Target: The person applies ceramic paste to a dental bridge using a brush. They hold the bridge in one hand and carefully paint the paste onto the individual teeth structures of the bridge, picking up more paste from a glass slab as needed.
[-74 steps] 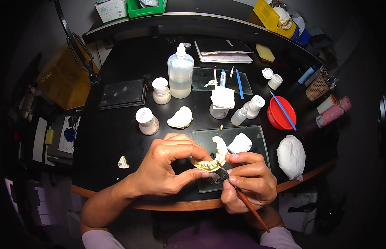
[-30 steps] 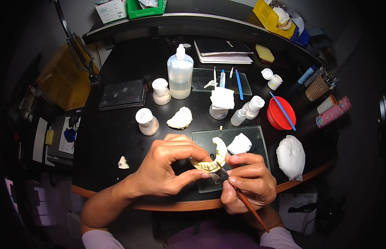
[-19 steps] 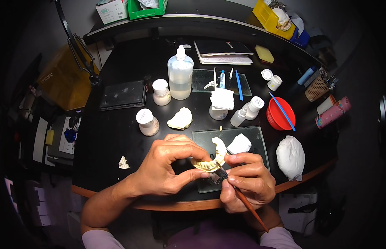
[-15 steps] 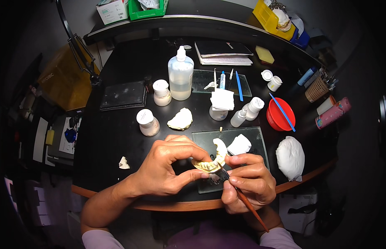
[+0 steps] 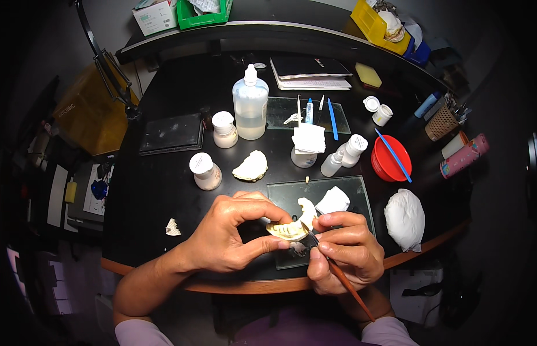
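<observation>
A cream, horseshoe-shaped dental cast [image 5: 288, 230] with a row of teeth is pinched between the thumb and fingers of my left hand [image 5: 237, 228]. My right hand [image 5: 352, 251] is closed around a slim tool [image 5: 344, 281] with a reddish-brown wooden handle and a dark front part. Its tip meets the cast near the middle of the arch; the exact shape of the tip is too small to tell. The right fingertips are close beside the cast's right arm. Beneath both hands lies a glass slab [image 5: 356, 230], with a folded white tissue [image 5: 333, 200] on it.
Beyond the hands stand a tall dropper bottle [image 5: 251, 109], powder jars [image 5: 205, 171] and a small bottle [image 5: 332, 164]. Another cream plaster piece [image 5: 250, 166] lies left of the slab. A red bowl [image 5: 389, 158] with a blue spatula and a white bundle [image 5: 404, 220] sit at the right.
The cast has tilted slightly in my left hand, its upright right arm a little lower. The tool tip stays against it, and both hands keep nearly the same place.
</observation>
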Available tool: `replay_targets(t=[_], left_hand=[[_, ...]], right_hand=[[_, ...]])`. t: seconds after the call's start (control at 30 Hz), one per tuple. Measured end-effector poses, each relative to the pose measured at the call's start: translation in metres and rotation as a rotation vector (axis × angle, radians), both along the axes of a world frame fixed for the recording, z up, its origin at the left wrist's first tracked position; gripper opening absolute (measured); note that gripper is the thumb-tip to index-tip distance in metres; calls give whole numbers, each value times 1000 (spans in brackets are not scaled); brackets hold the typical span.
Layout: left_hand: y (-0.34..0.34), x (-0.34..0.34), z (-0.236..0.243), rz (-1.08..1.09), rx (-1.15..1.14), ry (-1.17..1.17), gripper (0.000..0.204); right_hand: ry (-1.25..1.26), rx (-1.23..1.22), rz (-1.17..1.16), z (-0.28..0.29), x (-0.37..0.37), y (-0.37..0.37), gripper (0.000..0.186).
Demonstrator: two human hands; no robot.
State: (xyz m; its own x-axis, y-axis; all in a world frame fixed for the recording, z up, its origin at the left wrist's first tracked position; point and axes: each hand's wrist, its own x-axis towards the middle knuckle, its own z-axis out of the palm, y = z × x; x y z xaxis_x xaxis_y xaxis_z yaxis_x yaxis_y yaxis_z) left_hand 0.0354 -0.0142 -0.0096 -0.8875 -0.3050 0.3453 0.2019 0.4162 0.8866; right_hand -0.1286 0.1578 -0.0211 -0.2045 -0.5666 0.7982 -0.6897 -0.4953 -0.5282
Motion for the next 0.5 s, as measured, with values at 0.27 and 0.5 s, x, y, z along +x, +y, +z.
replay_targets(t=[0.27, 0.5], left_hand=[[1, -1, 1, 4, -4, 7, 28], [0, 1, 1, -3, -9, 12, 29]], right_hand=[[3, 3, 0, 1, 1, 2, 26], [-11, -18, -6, 0, 2, 2, 27]])
